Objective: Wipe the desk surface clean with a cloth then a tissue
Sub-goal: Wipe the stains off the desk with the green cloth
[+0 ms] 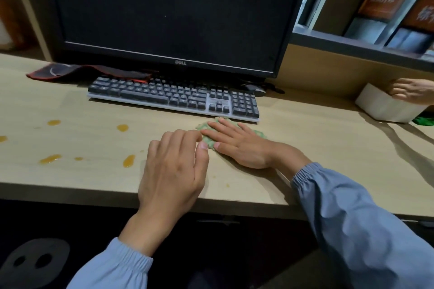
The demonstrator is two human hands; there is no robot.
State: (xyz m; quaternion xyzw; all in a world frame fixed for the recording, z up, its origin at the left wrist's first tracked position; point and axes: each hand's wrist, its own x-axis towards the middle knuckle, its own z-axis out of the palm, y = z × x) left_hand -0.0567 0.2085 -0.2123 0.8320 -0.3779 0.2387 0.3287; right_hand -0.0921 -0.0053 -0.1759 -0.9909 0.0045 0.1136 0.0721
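My right hand (237,145) lies flat on the green cloth (207,127), fingers straight and spread, pressing it to the desk (328,148) just near of the keyboard's (173,97) right end. Pressing it flat like this should give the cloth the widest contact for a sweep. My left hand (173,171) sits just left of it with the fingers curled, thumb and forefinger at the cloth's near-left edge. I cannot tell whether they actually nip the fabric or only touch it. I judge they are there to straighten or steady that corner.

The work lies to the left. The orange spills (129,161) are scattered across the near-left part of the desk, well apart from the cloth, so my left hand stands between the cloth and the mess.

The keyboard hems in the far side, with the Dell monitor (169,12) behind it and a red-edged black mat (89,71) at the far left. At the far right another person's hand (411,92) rests on a white box (385,108), possibly the tissues, though I can't see any.
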